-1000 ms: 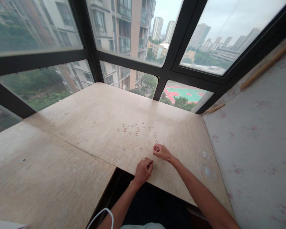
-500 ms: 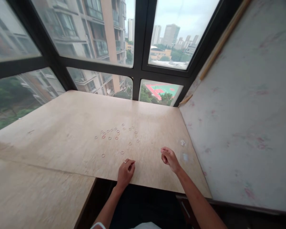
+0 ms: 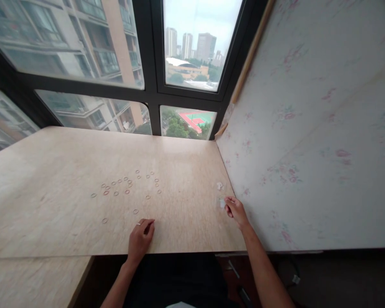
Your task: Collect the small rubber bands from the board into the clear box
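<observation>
My left hand [image 3: 141, 239] rests at the front of the pale table, thumb and fingers drawn together, with a ring on one finger. Whatever may be in its grip is hidden. Just beyond it lies a thin small ring [image 3: 135, 211], one of several scattered on the tabletop; another ring [image 3: 105, 220] is to its left, and a reddish ring [image 3: 106, 193] farther back. At the right, my right hand [image 3: 235, 210] is closed in a pinch beside a small clear plastic packet [image 3: 222, 202]. I cannot make out anything between its fingertips, nor whether they touch the packet.
A small crumpled whitish piece [image 3: 220, 186] lies behind the packet. The flower-patterned wall [image 3: 308, 149] borders the table [image 3: 186, 231] on the right. Dark window frames [image 3: 152, 102] stand along the back. A second tabletop section [image 3: 35, 278] joins at the lower left.
My view has swung right. My right hand has moved rightward across the table to the clear packet. My left hand stays by the front edge, still closed.
</observation>
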Action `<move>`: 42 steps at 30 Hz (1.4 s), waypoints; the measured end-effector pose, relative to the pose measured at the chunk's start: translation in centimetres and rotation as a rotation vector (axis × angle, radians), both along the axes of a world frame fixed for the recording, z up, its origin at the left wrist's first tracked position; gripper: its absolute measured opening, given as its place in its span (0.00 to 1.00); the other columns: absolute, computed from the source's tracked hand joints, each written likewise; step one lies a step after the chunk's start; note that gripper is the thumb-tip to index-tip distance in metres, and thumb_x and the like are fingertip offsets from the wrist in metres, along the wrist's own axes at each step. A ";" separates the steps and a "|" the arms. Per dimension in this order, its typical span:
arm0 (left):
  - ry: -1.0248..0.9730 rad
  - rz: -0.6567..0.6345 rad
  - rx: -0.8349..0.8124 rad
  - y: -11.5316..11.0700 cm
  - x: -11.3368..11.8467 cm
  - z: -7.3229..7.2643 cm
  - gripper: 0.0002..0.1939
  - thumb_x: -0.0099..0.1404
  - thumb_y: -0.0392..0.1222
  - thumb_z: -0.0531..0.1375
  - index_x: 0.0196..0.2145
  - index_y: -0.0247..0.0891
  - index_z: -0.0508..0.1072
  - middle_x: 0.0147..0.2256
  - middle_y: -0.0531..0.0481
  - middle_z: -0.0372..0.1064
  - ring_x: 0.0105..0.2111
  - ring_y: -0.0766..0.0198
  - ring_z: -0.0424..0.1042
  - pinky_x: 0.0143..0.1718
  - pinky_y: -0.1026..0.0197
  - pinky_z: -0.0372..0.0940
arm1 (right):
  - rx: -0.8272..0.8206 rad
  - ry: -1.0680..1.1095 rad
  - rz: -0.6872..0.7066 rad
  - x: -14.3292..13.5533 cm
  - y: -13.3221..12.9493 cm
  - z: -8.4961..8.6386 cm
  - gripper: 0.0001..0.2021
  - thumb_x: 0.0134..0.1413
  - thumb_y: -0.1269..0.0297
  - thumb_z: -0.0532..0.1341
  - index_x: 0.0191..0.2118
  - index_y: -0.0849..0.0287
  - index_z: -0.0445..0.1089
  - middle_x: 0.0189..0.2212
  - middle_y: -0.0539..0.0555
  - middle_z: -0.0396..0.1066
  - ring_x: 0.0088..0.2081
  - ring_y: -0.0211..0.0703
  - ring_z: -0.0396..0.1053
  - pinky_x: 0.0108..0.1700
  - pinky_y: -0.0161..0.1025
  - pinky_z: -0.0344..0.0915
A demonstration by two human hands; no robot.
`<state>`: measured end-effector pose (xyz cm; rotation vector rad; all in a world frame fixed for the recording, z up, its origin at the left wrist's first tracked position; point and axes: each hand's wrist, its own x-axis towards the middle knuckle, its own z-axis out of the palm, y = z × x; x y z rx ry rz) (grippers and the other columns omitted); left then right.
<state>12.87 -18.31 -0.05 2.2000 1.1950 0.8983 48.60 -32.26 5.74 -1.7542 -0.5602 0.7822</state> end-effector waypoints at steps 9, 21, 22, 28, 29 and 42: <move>0.016 0.012 -0.010 0.0 0.0 -0.2 0.11 0.64 0.44 0.52 0.35 0.38 0.72 0.33 0.48 0.71 0.32 0.60 0.72 0.35 0.60 0.66 | -0.247 -0.306 0.010 2.0 1.7 -0.8 0.08 0.47 0.59 0.55 0.27 0.59 0.66 0.11 0.45 0.63 0.11 0.32 0.55 0.15 0.30 0.48; -0.051 0.001 -0.087 -0.2 -0.1 -0.1 0.10 0.63 0.42 0.53 0.35 0.39 0.73 0.33 0.47 0.71 0.33 0.61 0.71 0.37 0.59 0.66 | -0.235 -0.444 0.235 -2.8 -0.4 0.3 0.16 0.54 0.53 0.52 0.37 0.60 0.68 0.14 0.44 0.63 0.13 0.34 0.58 0.18 0.31 0.53; -0.067 -0.001 -0.112 -0.1 -0.1 0.0 0.10 0.63 0.42 0.53 0.35 0.39 0.73 0.33 0.48 0.71 0.33 0.61 0.71 0.37 0.59 0.66 | -0.219 -0.429 0.286 -4.0 -0.8 -0.2 0.17 0.54 0.52 0.52 0.38 0.60 0.68 0.14 0.44 0.63 0.14 0.35 0.59 0.19 0.31 0.54; -0.230 -0.003 -0.353 0.9 -1.4 1.4 0.12 0.61 0.46 0.55 0.35 0.39 0.75 0.34 0.48 0.74 0.34 0.61 0.73 0.36 0.60 0.68 | -0.247 -0.534 0.422 -8.9 -2.1 -3.7 0.18 0.56 0.53 0.50 0.42 0.57 0.70 0.22 0.50 0.72 0.24 0.41 0.71 0.28 0.34 0.63; -0.259 0.023 -0.388 1.3 -1.8 1.6 0.13 0.61 0.47 0.56 0.35 0.38 0.75 0.34 0.47 0.74 0.35 0.60 0.73 0.36 0.60 0.68 | -0.262 -0.606 0.390 -9.3 -2.1 -4.1 0.17 0.56 0.53 0.50 0.41 0.55 0.71 0.25 0.51 0.75 0.28 0.43 0.73 0.31 0.35 0.64; -0.168 0.463 -0.340 10.7 -10.7 4.2 0.18 0.56 0.48 0.56 0.40 0.36 0.74 0.35 0.46 0.74 0.29 0.61 0.72 0.31 0.61 0.67 | -0.457 -0.950 0.151 -10.5 -1.9 -6.3 0.24 0.56 0.49 0.46 0.41 0.54 0.75 0.31 0.55 0.77 0.31 0.49 0.74 0.31 0.37 0.61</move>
